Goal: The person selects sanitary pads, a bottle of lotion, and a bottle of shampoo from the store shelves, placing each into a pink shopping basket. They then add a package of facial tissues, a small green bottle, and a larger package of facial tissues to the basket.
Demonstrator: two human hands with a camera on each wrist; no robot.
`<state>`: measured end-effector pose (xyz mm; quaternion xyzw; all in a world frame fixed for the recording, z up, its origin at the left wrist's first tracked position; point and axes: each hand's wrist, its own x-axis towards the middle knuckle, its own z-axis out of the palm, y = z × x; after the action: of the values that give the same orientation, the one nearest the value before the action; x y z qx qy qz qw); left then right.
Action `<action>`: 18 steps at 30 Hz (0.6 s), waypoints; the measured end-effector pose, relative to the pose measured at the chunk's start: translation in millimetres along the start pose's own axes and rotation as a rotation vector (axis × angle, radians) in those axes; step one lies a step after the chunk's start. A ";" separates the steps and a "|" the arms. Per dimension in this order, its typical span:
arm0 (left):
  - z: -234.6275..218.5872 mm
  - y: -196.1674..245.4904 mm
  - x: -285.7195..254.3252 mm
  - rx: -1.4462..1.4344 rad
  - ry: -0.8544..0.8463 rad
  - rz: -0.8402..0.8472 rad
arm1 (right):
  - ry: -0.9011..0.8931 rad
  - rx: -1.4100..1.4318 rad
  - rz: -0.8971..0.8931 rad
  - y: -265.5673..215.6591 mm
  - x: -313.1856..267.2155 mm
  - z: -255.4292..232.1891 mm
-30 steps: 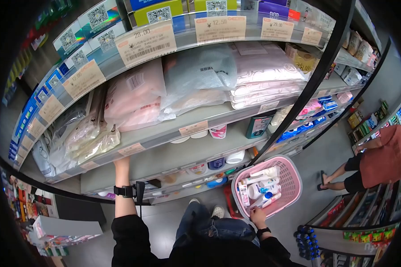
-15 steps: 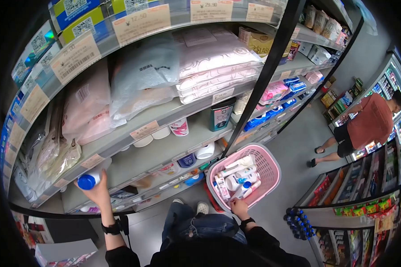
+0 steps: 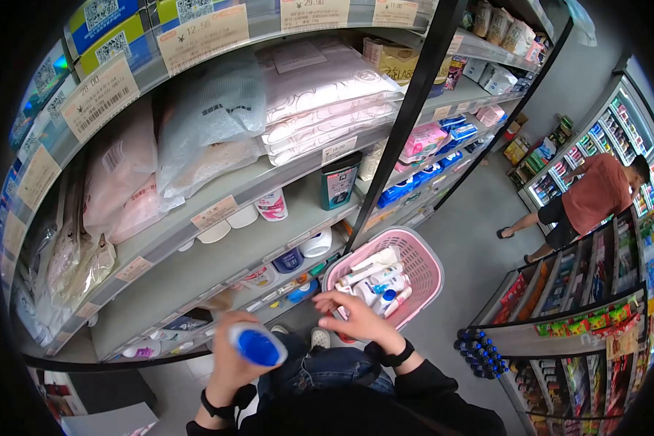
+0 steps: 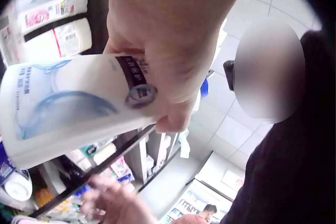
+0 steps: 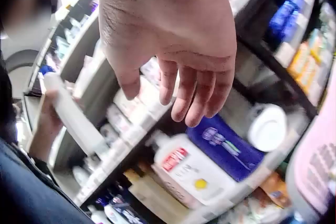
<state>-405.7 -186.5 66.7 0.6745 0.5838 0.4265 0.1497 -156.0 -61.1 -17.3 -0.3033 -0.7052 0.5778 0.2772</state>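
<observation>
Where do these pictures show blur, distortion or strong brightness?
Head view: wide-angle distortion bows the upper shelf edge, and the corners go black; left wrist view: the right hand is smeared, the ceiling bright; right wrist view: the held bottle looks soft, the right hand's creases sharper.

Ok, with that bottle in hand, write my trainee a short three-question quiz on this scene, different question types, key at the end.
1. Which hand grips the white bottle?
2. True or false: the pink basket is empty.
3. What colour is the bottle's cap? A) red B) blue C) yellow

Key:
1. The left hand; the right hand holds nothing.
2. False: several packaged items lie inside.
3. B, blue.
</observation>
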 end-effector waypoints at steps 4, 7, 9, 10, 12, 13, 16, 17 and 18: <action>40.8 0.0 4.2 0.091 -0.419 -0.053 | -0.150 -0.117 -0.224 -80.6 -11.3 11.6; 54.3 4.1 5.2 0.116 -0.443 0.035 | -0.087 -0.359 -0.212 -86.1 -18.6 23.6; 57.0 0.2 5.2 0.114 -0.463 0.044 | -0.085 -0.315 -0.027 -88.7 -20.5 25.4; 57.7 -0.9 5.3 0.110 -0.486 0.039 | -0.086 -0.317 -0.029 -88.4 -21.1 25.7; 59.7 -3.2 6.3 0.105 -0.504 0.033 | -0.047 -0.263 -0.037 -85.6 -22.2 26.0; 61.1 -3.8 6.7 0.105 -0.505 0.035 | -0.049 -0.265 -0.037 -82.7 -24.0 27.2; 57.6 5.6 16.3 0.106 -0.473 0.011 | 0.086 -0.254 -0.033 -69.7 -25.0 27.1; 55.3 8.5 19.3 0.107 -0.440 -0.015 | 0.131 -0.236 -0.026 -65.1 -25.0 22.9; 51.6 2.9 18.7 0.096 -0.390 -0.029 | 0.184 -0.284 0.051 -61.2 -26.1 16.9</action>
<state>-365.9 -154.9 45.6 0.7423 0.5729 0.2572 0.2336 -157.9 -100.7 38.8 -0.4089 -0.7434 0.4490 0.2803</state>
